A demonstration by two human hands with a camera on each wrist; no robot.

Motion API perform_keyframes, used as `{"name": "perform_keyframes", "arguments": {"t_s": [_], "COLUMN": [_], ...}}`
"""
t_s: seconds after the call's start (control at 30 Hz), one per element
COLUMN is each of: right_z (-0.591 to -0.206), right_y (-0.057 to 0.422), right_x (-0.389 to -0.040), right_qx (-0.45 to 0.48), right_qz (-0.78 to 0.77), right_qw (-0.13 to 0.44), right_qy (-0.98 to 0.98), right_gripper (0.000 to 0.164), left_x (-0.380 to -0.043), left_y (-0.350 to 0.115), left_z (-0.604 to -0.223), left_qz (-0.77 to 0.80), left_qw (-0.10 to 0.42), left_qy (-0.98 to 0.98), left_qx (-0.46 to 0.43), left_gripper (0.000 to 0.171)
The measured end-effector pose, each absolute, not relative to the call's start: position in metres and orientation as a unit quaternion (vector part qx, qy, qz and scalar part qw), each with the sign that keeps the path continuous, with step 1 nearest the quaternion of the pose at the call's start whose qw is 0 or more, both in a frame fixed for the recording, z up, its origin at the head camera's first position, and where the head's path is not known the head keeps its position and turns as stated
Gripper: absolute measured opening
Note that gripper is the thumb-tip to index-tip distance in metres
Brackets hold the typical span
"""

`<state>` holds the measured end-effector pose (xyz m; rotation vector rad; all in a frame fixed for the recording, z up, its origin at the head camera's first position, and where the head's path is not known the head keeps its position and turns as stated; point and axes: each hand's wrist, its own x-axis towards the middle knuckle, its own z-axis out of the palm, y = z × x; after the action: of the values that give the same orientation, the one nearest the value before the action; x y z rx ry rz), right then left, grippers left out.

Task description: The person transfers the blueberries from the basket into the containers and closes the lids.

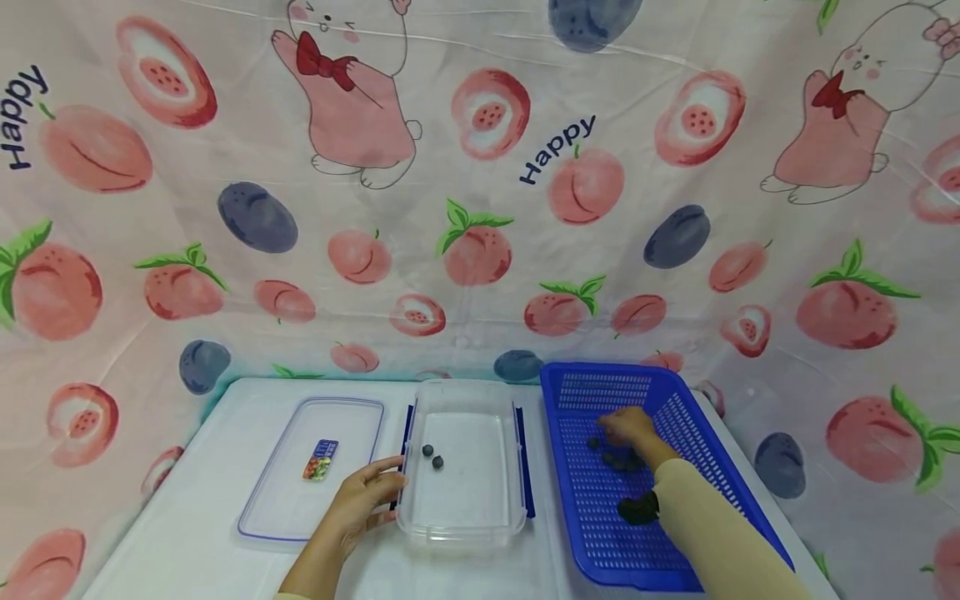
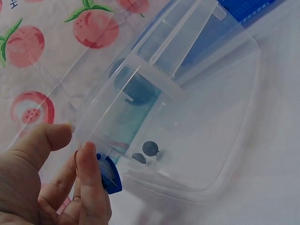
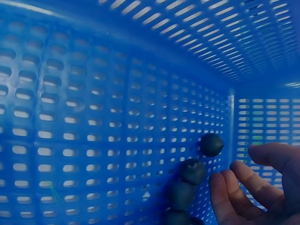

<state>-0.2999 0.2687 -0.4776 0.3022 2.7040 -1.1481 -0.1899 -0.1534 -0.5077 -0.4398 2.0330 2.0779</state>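
A clear plastic box (image 1: 461,533) with blue side latches (image 1: 527,467) stands on the white table. Two blueberries (image 1: 432,457) lie on its floor toward the left. My left hand (image 1: 367,496) holds the box's left side, thumb and fingers at the rim by the blue latch (image 2: 108,176). Inside the blue basket (image 1: 577,533), my right hand (image 1: 628,427) reaches toward the back with fingers loosely bent. Nothing shows between its thumb and fingers (image 3: 253,183). Several more blueberries (image 3: 192,172) lie in a row on the basket floor, right beside those fingertips.
A clear lid (image 1: 277,492) with a blue edge and a colourful label (image 1: 321,460) lies flat left of the box. A dark green lumpy thing (image 1: 637,508) sits in the basket, partly behind the right sleeve (image 1: 712,525). Behind the table hangs a fruit-print curtain (image 1: 420,242).
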Motion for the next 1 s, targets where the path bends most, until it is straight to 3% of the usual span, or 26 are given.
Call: {"name": "perform_keyframes", "arguments": {"t_s": [1.0], "right_z": [-0.503], "right_y": [0.273], "right_x": [-0.305], "right_qx": [0.088], "right_qz": [-0.425], "right_qw": [0.123], "right_qy": [0.892], "right_gripper": [0.021], "left_x": [-0.191], "left_y": [-0.154], "left_z": [-0.511], "left_qz": [0.703], "left_qw": [0.1], "left_qy": [0.688], "left_qx": [-0.146], "left_gripper": [0.049]}}
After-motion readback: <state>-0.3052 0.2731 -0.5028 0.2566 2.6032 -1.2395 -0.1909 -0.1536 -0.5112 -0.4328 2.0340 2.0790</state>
